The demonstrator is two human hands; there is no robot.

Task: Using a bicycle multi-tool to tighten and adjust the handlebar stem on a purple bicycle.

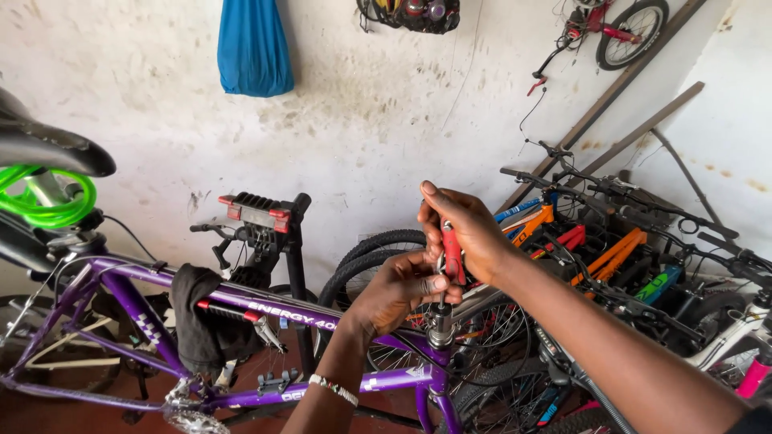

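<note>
A purple bicycle frame [241,301] is clamped in a black repair stand [296,241] in front of me. My right hand [470,229] grips a red-handled tool [453,253] that points down into the top of the frame's head tube [441,331]. Just left of it, my left hand [398,289] has its fingers curled around the tool's lower part. A beaded bracelet [336,390] sits on my left wrist. A black rag [197,321] hangs over the top tube.
A black saddle [48,149] and a green coiled cable [44,197] are at the left. Several bicycles [627,257] lean against the wall at right. A blue bag [253,48] and a small red bicycle [615,28] hang on the white wall.
</note>
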